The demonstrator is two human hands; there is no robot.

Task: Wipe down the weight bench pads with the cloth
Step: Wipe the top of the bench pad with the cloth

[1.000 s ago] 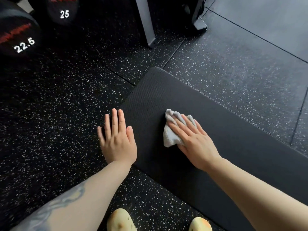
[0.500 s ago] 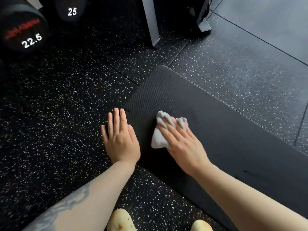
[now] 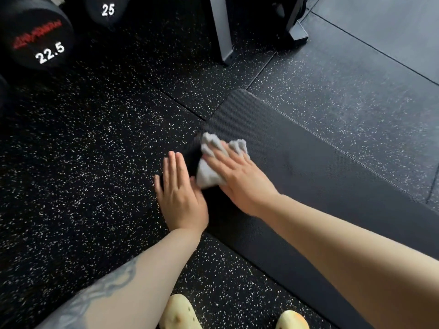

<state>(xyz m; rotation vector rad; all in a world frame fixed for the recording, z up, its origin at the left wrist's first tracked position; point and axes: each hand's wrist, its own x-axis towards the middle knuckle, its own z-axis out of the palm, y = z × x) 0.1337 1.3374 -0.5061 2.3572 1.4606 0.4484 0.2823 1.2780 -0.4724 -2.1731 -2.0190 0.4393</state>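
R hand (image 3: 240, 184) flat, fingers straight, pressing crumpled grey cloth (image 3: 215, 163) at near-left corner of black textured bench pad (image 3: 297, 148). L hand (image 3: 179, 195) spread, bracing pad's edge. Mid-wipe; next prob needs strokes twd far end.

bench pad (image 3: 297, 148): its right end runs out of frame; the near edge is partly covered by both forearms.
cloth (image 3: 213, 162): its right part lies hidden under the right hand (image 3: 240, 179).
left hand (image 3: 180, 198): motion-blurred, finger outlines smeared; whether it touches the pad's edge cannot be told.
22.5 dumbbell (image 3: 38, 41): cut by the left edge; red lettering too blurred to read.
25 dumbbell (image 3: 107, 10): cropped by the top edge.
shoes (image 3: 180, 312): cut off at the bottom.
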